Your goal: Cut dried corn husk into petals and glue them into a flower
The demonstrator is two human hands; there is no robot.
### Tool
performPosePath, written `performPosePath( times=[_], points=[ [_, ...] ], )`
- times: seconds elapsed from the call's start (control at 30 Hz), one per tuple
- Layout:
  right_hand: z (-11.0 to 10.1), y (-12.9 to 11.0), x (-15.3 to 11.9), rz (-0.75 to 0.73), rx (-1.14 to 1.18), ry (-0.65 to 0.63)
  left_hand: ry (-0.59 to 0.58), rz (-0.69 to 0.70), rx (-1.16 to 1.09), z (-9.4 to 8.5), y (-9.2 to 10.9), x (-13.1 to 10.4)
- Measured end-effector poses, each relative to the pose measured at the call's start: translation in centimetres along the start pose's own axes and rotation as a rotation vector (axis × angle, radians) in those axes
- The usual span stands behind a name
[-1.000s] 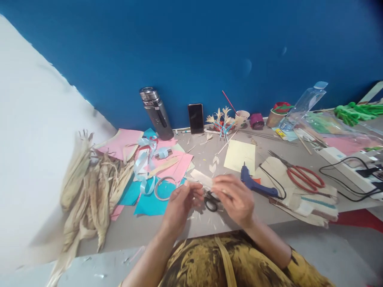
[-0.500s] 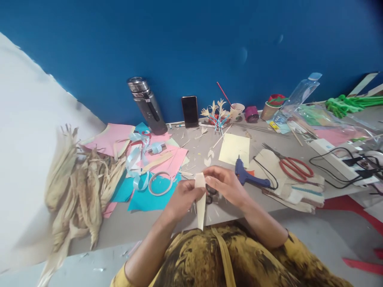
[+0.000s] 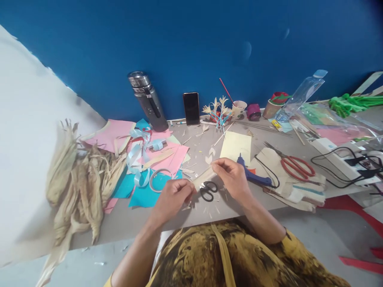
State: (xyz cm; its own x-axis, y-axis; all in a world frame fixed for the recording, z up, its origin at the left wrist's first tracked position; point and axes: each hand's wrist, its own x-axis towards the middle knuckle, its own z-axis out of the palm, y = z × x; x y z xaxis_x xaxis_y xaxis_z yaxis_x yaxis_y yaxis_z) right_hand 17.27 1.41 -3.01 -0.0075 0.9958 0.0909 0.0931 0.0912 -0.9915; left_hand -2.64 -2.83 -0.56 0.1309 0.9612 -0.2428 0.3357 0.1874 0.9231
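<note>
A pale strip of husk point(image 3: 204, 178) is stretched between my two hands above the table. My left hand point(image 3: 176, 195) pinches its lower left end, while the upper right end is between the fingertips of my right hand point(image 3: 231, 177). Below the strip lie small black-handled scissors point(image 3: 208, 191) among thin scraps. A blue glue gun point(image 3: 253, 175) rests to the right of my right hand. Left of the strip, a roll of tape point(image 3: 151, 181) lies on blue paper point(image 3: 140, 198), partly behind my left hand.
Dried husks point(image 3: 85, 191) are heaped at the left. Along the wall stand a flask point(image 3: 149, 103), a phone point(image 3: 191, 108), husk flowers point(image 3: 218, 109) and a paper cup point(image 3: 239, 109). Red-handled scissors point(image 3: 297, 167) lie on husk pieces at the right, near a power strip point(image 3: 332, 157).
My hands have moved apart, and the strip that hung down between them is now pulled out slantwise. The black-handled scissors have come into fuller view.
</note>
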Motion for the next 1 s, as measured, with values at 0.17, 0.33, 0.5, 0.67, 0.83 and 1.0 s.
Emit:
performPosePath(
  times=[0.17, 0.33, 0.5, 0.67, 0.83, 1.0],
  points=[
    [-0.2, 0.2, -0.1, 0.149, 0.092, -0.118, 0.332, 0.139, -0.034, -1.5, -0.1, -0.1],
    [0.1, 0.2, -0.6, 0.098, -0.009, -0.250, 0.475, 0.177, -0.270, -0.9, -0.4, -0.2],
    [0.9, -0.7, -1.1, 0.083, -0.058, -0.242, 0.409, 0.136, -0.418, 1.4, -1.0, -0.1],
    [1.3, -1.4, -1.4, 0.061, -0.165, -0.333, 0.426, 0.106, -0.195, 3.0, 0.1, 0.1],
    [1.6, -0.9, -1.6, -0.067, -0.444, -0.257, 0.434, 0.155, -0.132, 3.7, 1.2, -0.1],
    [1.1, -0.1, -1.6, -0.098, -0.663, -0.219, 0.462, 0.188, -0.053, 3.6, 0.9, -0.5]
  ],
)
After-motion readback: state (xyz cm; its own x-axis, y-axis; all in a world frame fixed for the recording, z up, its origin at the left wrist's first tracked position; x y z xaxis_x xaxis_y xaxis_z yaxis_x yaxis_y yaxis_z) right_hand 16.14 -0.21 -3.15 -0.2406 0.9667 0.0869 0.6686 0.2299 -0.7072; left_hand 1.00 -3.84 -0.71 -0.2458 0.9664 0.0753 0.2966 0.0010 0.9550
